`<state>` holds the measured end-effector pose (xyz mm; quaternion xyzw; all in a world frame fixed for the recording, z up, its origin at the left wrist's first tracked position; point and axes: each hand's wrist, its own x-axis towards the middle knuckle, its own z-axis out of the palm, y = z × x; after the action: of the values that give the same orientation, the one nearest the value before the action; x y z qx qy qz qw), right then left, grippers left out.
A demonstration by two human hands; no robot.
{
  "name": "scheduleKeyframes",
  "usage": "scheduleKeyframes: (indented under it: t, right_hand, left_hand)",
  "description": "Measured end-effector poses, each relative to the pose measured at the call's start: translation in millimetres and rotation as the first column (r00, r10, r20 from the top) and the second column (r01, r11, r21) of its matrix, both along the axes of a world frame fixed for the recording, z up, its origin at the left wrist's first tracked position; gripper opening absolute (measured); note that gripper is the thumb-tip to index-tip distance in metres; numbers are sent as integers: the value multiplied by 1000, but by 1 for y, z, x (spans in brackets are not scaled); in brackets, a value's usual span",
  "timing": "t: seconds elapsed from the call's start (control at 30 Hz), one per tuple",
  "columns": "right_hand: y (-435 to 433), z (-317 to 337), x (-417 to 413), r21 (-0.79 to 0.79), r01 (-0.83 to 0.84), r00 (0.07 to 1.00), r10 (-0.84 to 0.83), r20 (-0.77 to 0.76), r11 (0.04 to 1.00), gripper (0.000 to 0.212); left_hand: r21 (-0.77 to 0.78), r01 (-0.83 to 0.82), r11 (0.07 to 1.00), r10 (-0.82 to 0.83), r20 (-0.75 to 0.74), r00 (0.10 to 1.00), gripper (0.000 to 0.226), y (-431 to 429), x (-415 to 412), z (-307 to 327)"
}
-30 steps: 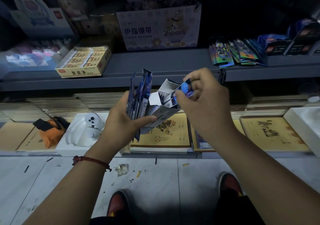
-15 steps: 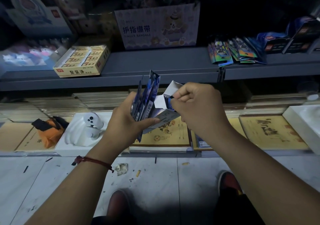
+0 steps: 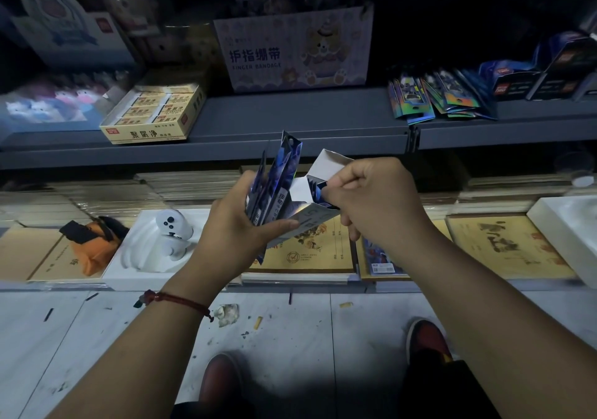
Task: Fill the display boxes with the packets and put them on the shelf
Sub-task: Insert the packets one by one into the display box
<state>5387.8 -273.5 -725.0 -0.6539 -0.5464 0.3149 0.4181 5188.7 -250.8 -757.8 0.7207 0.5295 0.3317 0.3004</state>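
My left hand [image 3: 237, 224] grips a small blue-and-white display box [image 3: 307, 216] together with several blue packets [image 3: 279, 179] that stand upright in it. The box's white flaps are open toward the right. My right hand [image 3: 374, 205] is curled over the open end and pinches a blue packet [image 3: 318, 189] that is mostly down inside the box. A loose pile of similar shiny packets [image 3: 433, 98] lies on the grey shelf [image 3: 290, 118] at the upper right, beside dark blue display boxes [image 3: 542, 72].
On the shelf stand a yellow eraser box [image 3: 155, 114] and a finger bandage carton [image 3: 297, 50]. Below lie stacks of notebooks [image 3: 310, 250], a white tray with a ghost-shaped toy [image 3: 168, 234] and an orange pouch [image 3: 90, 244]. My shoes [image 3: 223, 383] stand on the littered floor.
My right hand has come down from above the box and pushed its blue packet into the open end. The left hand has kept hold of the box and packets, shifting slightly right.
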Motion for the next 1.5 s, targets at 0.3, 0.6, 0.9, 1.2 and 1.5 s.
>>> scheduleKeyframes:
  t: [0.3,0.6,0.9,1.2,1.5]
  right_hand:
    - [2,-4,-5,65,-21,992,13,127,998,19]
    - [2,-2,1,-7,-89,984,89,152,996,12]
    - [2,-3,0,-81,-47,977,63,205,996,20]
    - [2,2,5,-227,-95,992,111,59,969,16]
    - [2,7,5,322,-17,997,39,-60,946,13]
  left_hand:
    - [5,33,999,-33,-16,999,53,-3,3,-1]
    - [12,48,999,-48,-4,999,55,-2,2,-2]
    - [39,70,997,-68,-35,997,58,-7,5,0]
    - [23,72,997,-70,-45,996,59,-6,4,-1]
    - [-26,73,997,-74,-33,997,60,-3,4,-3]
